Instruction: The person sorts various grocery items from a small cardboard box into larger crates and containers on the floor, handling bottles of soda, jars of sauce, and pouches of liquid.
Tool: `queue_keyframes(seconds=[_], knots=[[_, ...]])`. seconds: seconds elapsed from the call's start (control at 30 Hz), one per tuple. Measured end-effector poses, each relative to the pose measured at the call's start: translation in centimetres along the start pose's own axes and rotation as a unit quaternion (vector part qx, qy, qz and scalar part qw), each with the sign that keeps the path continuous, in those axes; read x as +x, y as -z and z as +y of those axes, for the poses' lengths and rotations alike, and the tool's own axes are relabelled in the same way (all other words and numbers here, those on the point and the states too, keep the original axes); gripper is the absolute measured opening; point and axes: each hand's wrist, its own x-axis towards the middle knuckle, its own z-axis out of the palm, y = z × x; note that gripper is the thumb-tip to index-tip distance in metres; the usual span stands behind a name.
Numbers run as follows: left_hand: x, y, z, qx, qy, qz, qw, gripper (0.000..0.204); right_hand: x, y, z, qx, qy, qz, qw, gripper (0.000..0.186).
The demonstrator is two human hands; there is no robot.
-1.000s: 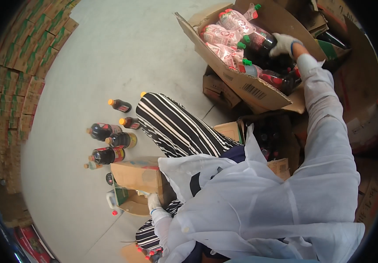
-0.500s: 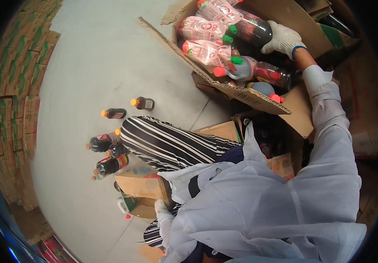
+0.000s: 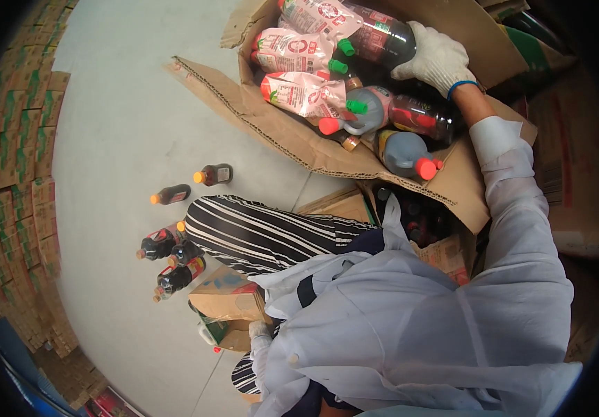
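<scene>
My right hand [image 3: 430, 59], in a white knit glove, is closed round the base of a dark bottle [image 3: 383, 36] in a large cardboard box [image 3: 257, 125]. Beside that bottle lie pink pouches [image 3: 292, 50] with green caps, a red-labelled bottle [image 3: 421, 117] and grey jugs with red caps [image 3: 402, 153]. Low in the view, my left hand [image 3: 257, 333], also gloved, touches a small open carton [image 3: 226, 306]; its fingers are too small and hidden to read.
Several dark bottles [image 3: 171, 274] stand or lie on the grey floor [image 3: 111, 139]. Stacked cartons [image 3: 14, 208] line the left. Open boxes holding dark bottles [image 3: 414, 219] are beside my striped-trousered leg [image 3: 264, 233]. More cardboard [image 3: 563, 174] fills the right.
My view has moved closer to the large box, showing its pouches and jugs larger. My right hand stays on the dark bottle, now higher in view. Floor bottles sit lower in the picture.
</scene>
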Motion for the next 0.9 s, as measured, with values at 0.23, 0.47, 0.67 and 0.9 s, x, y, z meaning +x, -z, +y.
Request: queue_keyframes(seconds=[0.23,0.47,0.67,0.9], knots=[[0.6,0.5,0.2,0.025,-0.011,-0.005,1.000,0.028,-0.3,-0.2,-0.1,-0.007,-0.012,0.021,1.000,0.083],[1.8,-0.9,-0.2,0.006,-0.019,-0.010,1.000,0.027,-0.3,-0.6,-0.8,-0.010,-0.006,0.058,0.998,0.088],[3.2,-2.7,-0.5,-0.018,-0.029,-0.016,0.999,0.027,0.0,-0.7,-0.9,-0.009,-0.018,0.034,0.999,0.091],[4.3,-3.7,-0.9,-0.017,-0.050,-0.013,0.999,0.026,-0.7,0.3,-1.6,0.001,-0.042,0.000,0.999,0.092]])
